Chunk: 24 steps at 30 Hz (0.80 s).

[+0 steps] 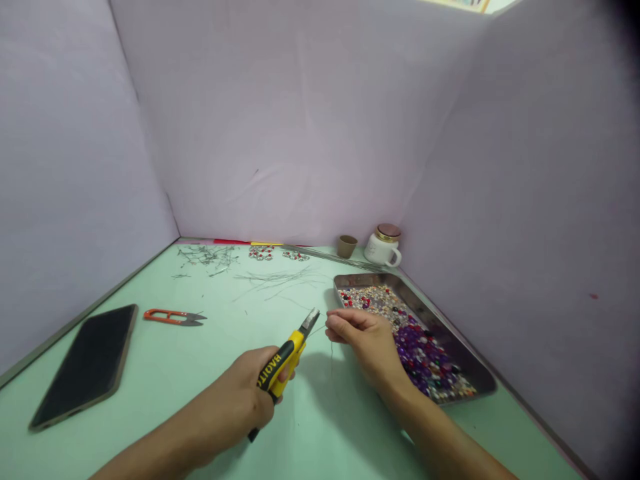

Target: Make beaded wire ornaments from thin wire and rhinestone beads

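Note:
My left hand (pixel 253 387) is wrapped round the yellow and black handles of a pair of pliers (pixel 295 343). The metal jaws point up and to the right, a short way from my right fingertips. Thumb and fingers of my right hand (pixel 363 333) pinch a thin wire (pixel 332 353), whose end hangs below them. Part of the wire runs left toward the plier jaws; whether the jaws grip it I cannot tell. Just beyond my right hand lies a metal tray (pixel 470 353) of loose purple, red and cream beads (pixel 420 347).
At left lie a dark phone (pixel 87 363) and orange thread snips (pixel 173 317). Further back are wire pieces (pixel 207 257), loose wires (pixel 273 279) and beaded pieces (pixel 261 252). A small brown cup (pixel 347 246) and lidded white mug (pixel 383 247) stand near the rear wall.

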{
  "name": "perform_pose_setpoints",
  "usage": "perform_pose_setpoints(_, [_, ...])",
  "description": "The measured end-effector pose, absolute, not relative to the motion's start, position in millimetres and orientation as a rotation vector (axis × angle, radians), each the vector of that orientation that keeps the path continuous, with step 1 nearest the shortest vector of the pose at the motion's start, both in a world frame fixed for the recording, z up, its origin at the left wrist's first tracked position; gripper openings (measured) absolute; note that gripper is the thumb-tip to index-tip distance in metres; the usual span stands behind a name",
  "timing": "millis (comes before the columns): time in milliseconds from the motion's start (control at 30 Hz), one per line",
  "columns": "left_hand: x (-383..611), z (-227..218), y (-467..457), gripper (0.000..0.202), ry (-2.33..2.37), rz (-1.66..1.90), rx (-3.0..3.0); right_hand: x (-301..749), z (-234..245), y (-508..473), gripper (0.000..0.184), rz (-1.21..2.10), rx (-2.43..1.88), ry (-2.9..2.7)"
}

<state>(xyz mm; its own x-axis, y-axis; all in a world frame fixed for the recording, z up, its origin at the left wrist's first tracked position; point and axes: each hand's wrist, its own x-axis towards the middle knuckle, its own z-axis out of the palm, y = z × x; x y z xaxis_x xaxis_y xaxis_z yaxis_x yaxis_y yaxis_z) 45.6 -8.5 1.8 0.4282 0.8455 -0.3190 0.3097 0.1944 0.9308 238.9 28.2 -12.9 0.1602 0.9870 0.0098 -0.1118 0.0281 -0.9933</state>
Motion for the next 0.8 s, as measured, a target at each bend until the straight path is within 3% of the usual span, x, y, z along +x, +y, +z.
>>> perform_pose_setpoints(300, [39.9,18.4,0.2,0.036,1.131,0.523,1.310,242.5,-15.7,30.0,0.018,1.142,-1.181,-0.951])
perform_pose_setpoints(533, [-3.8,10.9,40.0,0.040,1.441,0.945,1.006,248.4,-16.1,36.4,0.019,1.178,-1.109,-0.860])
perform_pose_setpoints(800, [8.1,34.0,18.7,0.043,1.368,0.829,1.074,250.4,-10.8,37.2,0.028,1.328,-1.031,-0.620])
